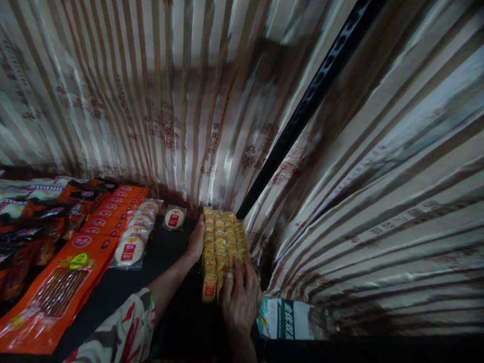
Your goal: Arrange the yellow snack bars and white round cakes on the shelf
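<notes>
A block of small yellow packets, laid in tight rows, was set on the dark shelf near its back right corner, close against the striped, foil-like packaging that rose along the back and right side. The left hand was laid against the left side of the block, palm toward the packets, with the fingers stretched along that side; whether anything was gripped by them could not be told, as their tips were hidden in shadow. The forearm ran back toward the front edge of the shelf, and a floral sleeve was seen at the lower edge of the view. The right hand was pressed on the near end of the block, its fingers spread flat over the nearest packets rather than closed round any of them.

Just left of the block, toward the back edge, a single round cake in a clear wrapper was seen lying apart. Further left, a row of similar wrapped cakes was laid out, then orange packets overlapping toward the front left corner, with dark snack bags beyond them. A green and white carton was seen just right of the right hand, near the front edge. A black perforated upright was seen slanting up behind the block.
</notes>
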Tool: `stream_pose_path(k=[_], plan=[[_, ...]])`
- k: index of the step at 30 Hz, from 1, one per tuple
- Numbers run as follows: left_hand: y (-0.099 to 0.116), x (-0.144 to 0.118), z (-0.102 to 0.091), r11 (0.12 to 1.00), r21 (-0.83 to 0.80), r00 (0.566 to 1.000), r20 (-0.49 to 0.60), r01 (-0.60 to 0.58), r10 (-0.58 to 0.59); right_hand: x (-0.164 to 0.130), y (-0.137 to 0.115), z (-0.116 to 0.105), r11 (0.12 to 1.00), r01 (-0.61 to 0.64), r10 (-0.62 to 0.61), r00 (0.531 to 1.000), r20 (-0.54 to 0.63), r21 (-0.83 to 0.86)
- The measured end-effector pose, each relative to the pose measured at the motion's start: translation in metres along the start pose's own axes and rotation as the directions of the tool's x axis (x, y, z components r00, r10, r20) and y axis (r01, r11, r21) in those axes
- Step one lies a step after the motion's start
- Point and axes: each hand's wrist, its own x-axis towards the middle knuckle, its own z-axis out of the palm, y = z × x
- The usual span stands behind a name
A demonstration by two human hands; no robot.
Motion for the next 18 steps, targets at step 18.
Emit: stream_pose_path(k=[18], plan=[[0.0008, -0.0065, -0.0071, 0.995, 0.093, 0.999, 0.007, -0.041, 0.041, 0.002, -0.0093, 0.0019, 0.999, -0.029, 0.028, 0.999, -0.024, -0.029]])
